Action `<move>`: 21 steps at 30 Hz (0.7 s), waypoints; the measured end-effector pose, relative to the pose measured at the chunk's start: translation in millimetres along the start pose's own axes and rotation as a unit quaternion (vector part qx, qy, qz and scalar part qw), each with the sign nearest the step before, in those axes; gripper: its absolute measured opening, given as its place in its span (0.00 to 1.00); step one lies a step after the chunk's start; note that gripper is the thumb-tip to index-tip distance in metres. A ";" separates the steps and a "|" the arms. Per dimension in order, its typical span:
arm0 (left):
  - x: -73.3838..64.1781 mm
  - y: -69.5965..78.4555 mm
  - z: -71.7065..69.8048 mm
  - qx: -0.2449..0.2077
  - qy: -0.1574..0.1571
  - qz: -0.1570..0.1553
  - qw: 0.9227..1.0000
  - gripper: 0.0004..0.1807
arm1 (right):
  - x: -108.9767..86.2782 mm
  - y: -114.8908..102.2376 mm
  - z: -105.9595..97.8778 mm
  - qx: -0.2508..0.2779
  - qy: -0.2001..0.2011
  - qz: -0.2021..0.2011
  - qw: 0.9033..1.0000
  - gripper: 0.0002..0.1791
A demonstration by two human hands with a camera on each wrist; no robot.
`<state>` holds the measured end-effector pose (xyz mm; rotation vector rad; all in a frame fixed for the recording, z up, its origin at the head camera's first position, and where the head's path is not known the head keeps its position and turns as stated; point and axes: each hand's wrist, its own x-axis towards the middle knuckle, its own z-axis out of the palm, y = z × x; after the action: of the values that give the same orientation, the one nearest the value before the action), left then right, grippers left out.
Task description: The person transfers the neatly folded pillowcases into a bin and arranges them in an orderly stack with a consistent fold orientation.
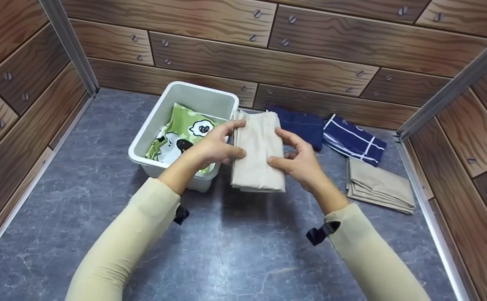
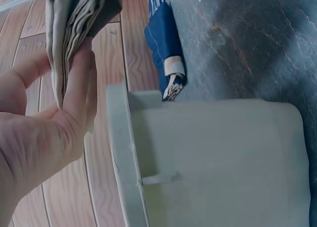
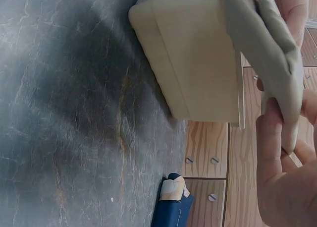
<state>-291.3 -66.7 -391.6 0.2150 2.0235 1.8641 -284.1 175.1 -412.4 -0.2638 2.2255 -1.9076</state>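
Observation:
A folded beige cloth (image 1: 260,154) is held up off the floor between both hands, just right of the white bin. My left hand (image 1: 216,146) pinches its left edge, thumb on the near face and fingers behind, as the left wrist view shows with its folded layers (image 2: 74,38). On the opposite edge my right hand (image 1: 299,159) pinches the cloth, thumb and fingers on either side of it in the right wrist view (image 3: 285,103). Inside the white bin (image 1: 143,138) lies a green cloth (image 1: 180,113) with black-and-white cartoon prints.
Along the back wall lie a folded dark blue cloth (image 1: 302,127) and a navy cloth with white lines (image 1: 354,140). Nearer, by the right wall, sits another folded beige cloth (image 1: 377,186). Wood-patterned walls (image 1: 226,54) enclose the grey marbled floor (image 1: 226,259) at the back and sides.

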 end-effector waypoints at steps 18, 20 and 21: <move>0.7 0.4 2.5 0.226 0.078 0.083 0.967 0.48 | 2.9 -2.3 13.6 -0.050 0.032 -0.061 0.996 0.45; 1.1 -0.1 2.7 0.254 0.087 0.088 0.959 0.47 | 2.3 -2.8 14.8 -0.020 0.024 -0.056 0.998 0.45; 1.2 0.0 2.8 0.261 0.088 0.089 0.957 0.47 | 1.9 -2.9 15.0 -0.007 0.021 -0.055 0.998 0.45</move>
<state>-291.3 -63.7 -391.9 0.3947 2.6741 1.4415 -282.0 159.9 -411.9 -0.3571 2.2975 -1.9699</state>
